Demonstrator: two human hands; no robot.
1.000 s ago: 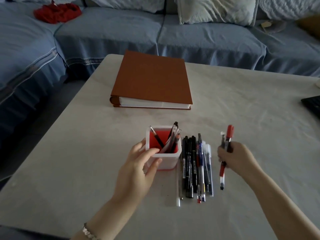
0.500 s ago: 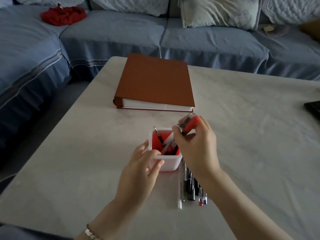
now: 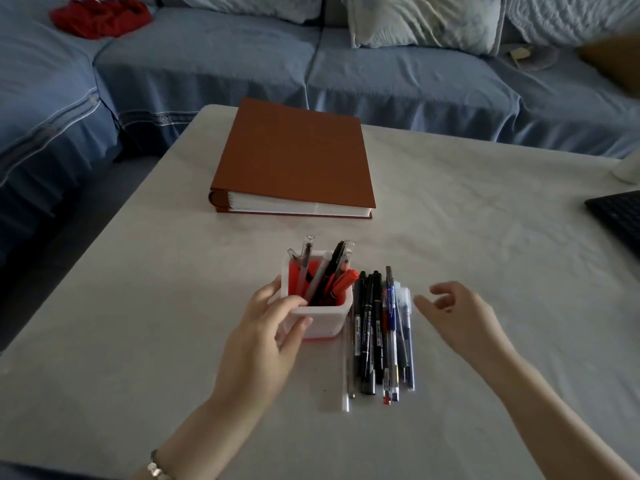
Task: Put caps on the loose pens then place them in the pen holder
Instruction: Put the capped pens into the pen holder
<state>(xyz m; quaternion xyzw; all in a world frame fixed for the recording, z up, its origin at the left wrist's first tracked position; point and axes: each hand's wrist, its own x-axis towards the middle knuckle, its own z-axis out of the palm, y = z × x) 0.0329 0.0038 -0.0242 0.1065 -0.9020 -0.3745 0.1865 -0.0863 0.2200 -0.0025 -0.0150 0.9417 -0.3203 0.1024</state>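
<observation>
Red pen (image 3: 343, 283) now sits in holder (image 3: 323, 320); loose pens (image 3: 379, 327) bear illegible lettering.

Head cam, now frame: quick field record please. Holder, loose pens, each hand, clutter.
pen holder: upright on table, several pens inside, including a red-capped pen
loose pens: row lying flat, directly right of pen holder
left hand: grips pen holder
right hand: empty, fingers relaxed, right of loose pens
clutter: brown binder behind pen holder; keyboard at right edge
</observation>
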